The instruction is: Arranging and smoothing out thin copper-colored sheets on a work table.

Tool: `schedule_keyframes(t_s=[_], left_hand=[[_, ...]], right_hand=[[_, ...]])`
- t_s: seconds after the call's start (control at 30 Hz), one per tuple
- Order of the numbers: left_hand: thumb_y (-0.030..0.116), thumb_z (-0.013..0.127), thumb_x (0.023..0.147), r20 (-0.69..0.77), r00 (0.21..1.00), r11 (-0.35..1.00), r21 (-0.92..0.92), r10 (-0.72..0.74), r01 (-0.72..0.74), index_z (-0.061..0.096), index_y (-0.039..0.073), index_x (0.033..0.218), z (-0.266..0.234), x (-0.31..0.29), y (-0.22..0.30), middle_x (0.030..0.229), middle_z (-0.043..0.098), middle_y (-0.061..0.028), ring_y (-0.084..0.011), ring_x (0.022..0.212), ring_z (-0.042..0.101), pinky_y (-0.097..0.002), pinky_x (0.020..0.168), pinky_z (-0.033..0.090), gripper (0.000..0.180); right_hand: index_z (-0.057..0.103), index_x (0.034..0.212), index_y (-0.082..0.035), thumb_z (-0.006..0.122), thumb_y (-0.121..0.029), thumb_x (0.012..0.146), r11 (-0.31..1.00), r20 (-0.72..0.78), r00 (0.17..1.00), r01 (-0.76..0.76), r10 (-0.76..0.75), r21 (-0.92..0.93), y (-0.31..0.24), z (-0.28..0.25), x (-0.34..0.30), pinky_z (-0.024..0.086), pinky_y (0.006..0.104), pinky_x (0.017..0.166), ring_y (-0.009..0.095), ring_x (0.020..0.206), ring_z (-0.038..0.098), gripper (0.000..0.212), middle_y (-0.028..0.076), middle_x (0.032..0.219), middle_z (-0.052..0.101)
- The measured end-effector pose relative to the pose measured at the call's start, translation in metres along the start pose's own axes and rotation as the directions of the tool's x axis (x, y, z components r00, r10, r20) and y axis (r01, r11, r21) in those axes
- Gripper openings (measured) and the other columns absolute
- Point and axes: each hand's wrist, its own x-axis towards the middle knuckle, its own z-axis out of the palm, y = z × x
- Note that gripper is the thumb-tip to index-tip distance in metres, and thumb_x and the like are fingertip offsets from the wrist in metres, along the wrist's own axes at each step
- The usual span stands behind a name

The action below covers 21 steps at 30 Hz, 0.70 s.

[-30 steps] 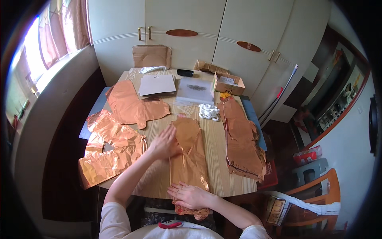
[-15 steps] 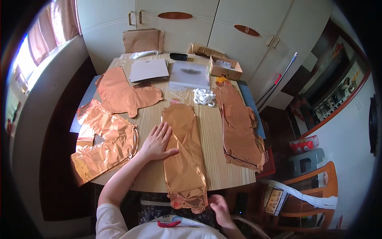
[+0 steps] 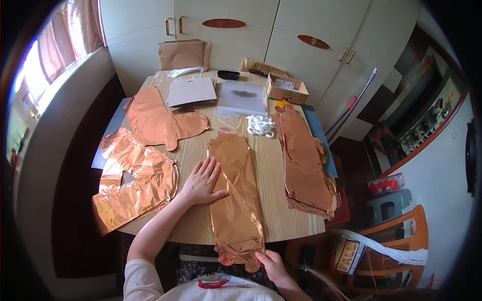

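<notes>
A flat, deflated copper-coloured foil balloon lies lengthwise down the middle of the wooden table, its near end hanging over the front edge. My left hand rests with fingers stretched out, partly on the balloon's left edge and partly on the wood. At the balloon's near right corner, my right hand pinches the foil between thumb and fingers. More flat foil balloons lie around: a shiny crumpled-looking one and a curved one to the left, and a stack of them to the right.
Along the back are white cards, clear plastic bags, a black object and an open cardboard box. White cord lies behind the middle balloon. A wooden chair stands at the right.
My right hand has moved up to the balloon's near corner and closed on the foil. My left hand stays flat in its place. The view has shifted slightly.
</notes>
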Motion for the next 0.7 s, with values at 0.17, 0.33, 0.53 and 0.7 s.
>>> schedule_keyframes(t_s=[0.17,0.33,0.53,0.7], left_hand=[[0.074,0.036,0.086,-0.008,1.0,1.0,0.003,0.01,-0.01,0.03,-0.006,0.144,-0.003,-0.001,0.001,0.151,0.026,-0.0276,-0.0387,0.143,0.02,-0.0472,0.117,0.015,0.099],[0.074,0.036,0.086,-0.018,1.0,1.0,0.02,0.017,-0.017,0.03,-0.005,0.145,-0.001,-0.001,0.0,0.151,0.026,-0.0272,-0.0386,0.143,0.021,-0.0475,0.117,0.016,0.098],[0.074,0.037,0.086,-0.033,0.999,0.999,0.028,0.026,-0.025,0.03,-0.003,0.145,0.001,-0.001,0.0,0.15,0.028,-0.0272,-0.039,0.143,0.022,-0.0478,0.116,0.016,0.097],[0.074,0.036,0.086,-0.022,0.999,0.999,0.031,0.027,-0.026,0.03,-0.003,0.145,-0.001,-0.002,0.0,0.151,0.027,-0.0268,-0.0391,0.142,0.022,-0.0485,0.116,0.016,0.097]], right_hand=[[0.065,0.084,-0.003,0.061,-0.015,0.094,0.998,0.005,1.0,0.021,-0.021,-0.054,0.01,-0.011,0.0,0.042,0.0212,0.061,0.005,0.066,0.053,0.016,-0.002,0.076,0.062],[0.064,0.082,-0.003,0.062,-0.015,0.094,0.998,-0.022,0.999,0.031,-0.032,-0.046,0.012,-0.009,-0.002,0.041,0.021,0.061,0.005,0.067,0.052,0.017,-0.001,0.074,0.061],[0.063,0.079,-0.003,0.062,-0.017,0.094,0.995,-0.038,0.997,0.07,-0.073,-0.07,0.013,-0.005,-0.001,0.04,0.021,0.059,0.004,0.065,0.05,0.021,-0.002,0.072,0.059],[0.064,0.079,-0.002,0.062,-0.019,0.094,0.996,-0.062,0.995,0.078,-0.081,-0.053,0.011,0.0,-0.003,0.039,0.0206,0.058,0.003,0.065,0.049,0.022,-0.003,0.071,0.059]])
